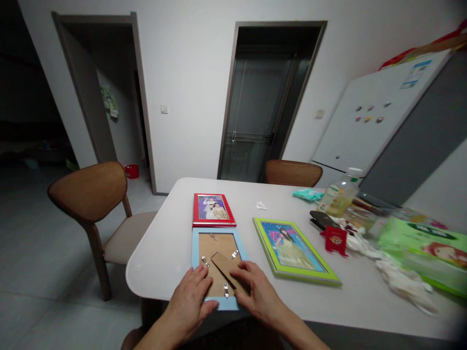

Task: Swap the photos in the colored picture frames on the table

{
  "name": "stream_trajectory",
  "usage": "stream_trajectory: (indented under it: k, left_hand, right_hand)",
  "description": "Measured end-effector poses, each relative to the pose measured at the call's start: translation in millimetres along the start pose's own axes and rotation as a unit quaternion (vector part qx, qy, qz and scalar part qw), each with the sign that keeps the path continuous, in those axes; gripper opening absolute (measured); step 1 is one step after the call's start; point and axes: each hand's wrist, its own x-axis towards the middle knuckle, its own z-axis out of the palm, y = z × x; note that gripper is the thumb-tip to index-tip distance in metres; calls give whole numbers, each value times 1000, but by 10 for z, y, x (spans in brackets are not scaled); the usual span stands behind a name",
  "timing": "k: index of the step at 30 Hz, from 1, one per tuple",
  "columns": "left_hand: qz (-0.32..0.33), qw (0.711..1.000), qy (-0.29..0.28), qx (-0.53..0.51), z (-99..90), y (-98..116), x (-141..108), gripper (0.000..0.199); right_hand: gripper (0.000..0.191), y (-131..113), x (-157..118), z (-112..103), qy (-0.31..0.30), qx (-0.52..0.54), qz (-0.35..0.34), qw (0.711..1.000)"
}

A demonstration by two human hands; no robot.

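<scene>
A light blue picture frame lies face down at the table's near edge, its brown backing and metal clips showing. My left hand rests open on the frame's left side, fingers spread over the backing. With fingers and thumb, my right hand grips the brown stand flap, which is tilted up a little from the backing. Touching the blue frame's far end is a red frame with a photo facing up. To the right lies a green frame, also photo side up.
On the white table's right side are a bottle, a dark phone-like object, a red card, crumpled tissues and a green tissue pack. Wooden chairs stand left and behind.
</scene>
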Motion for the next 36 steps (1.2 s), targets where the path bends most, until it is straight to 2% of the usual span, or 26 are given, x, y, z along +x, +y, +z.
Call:
stream_trajectory:
  k: [5, 9, 13, 17, 25, 28, 32, 36]
  left_hand:
    - [19, 1000, -16, 0, 40, -11, -24, 57]
    - [-1, 1000, -28, 3, 29, 9, -13, 45]
    - [-8, 999, -33, -1, 0, 30, -7, 39]
    - [-18, 999, -37, 2, -16, 47, -17, 38]
    - [-31, 999, -40, -1, -38, 72, -27, 38]
    - [-28, 999, -39, -1, -29, 44, -29, 38]
    - [-18, 999, -26, -4, 15, 3, -31, 36]
    - [-13, 1000, -19, 0, 45, -1, -30, 34]
  right_hand:
    - [34, -5, -2, 6, -7, -51, -10, 999]
    - [27, 11, 114, -47, -32, -81, -32, 996]
    - [27, 114, 344, -27, 21, -152, -6, 988]
    - [20, 207, 451, 18, 15, -193, -7, 981]
    - [22, 234, 340, 10, 11, -161, -17, 987]
    - [25, 113, 218, -25, 8, -145, -58, 988]
    - [21, -73, 38, -32, -50, -87, -134, 986]
    - [16, -103, 54, 29, -63, -73, -139, 986]
